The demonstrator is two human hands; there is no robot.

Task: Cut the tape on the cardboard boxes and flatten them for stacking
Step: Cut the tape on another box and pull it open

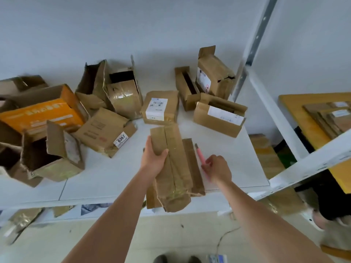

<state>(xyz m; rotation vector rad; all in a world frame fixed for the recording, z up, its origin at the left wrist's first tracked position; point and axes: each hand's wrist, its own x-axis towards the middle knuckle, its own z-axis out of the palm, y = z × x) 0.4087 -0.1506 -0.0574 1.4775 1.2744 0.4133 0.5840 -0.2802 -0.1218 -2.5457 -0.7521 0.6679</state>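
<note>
Broadly, the white bench [106, 173] carries a scatter of cardboard boxes along its far half, with the flattened box [175, 168] nearest the person, lying by the near edge and overhanging it a little. Largest is the orange box [40, 114] at the far left, open and tipped among torn brown cartons; an open carton [55, 158] sits in front of it toward the near left. A crushed box with the label 6367 [105, 130] lies between those and the flattened box. Toward the back edge stand a torn upright box [124, 96], a sealed box with a white label [160, 108] just beyond the flattened box's far end, and a cluster of three open boxes [218, 114] near the far right corner. The flattened box's long axis runs from the near edge away toward the back edge, its taped seam along that line and its crumpled end pointing at the person. The left hand [154, 158] grips its left side near the far end, thumb curled over the top face. The right hand [217, 168] is just to the right of the box, fingers curled round a pink cutter [200, 154], whose tip points away toward the back edge, alongside the box's right flap. Nothing lies between the hands and the box.
</note>
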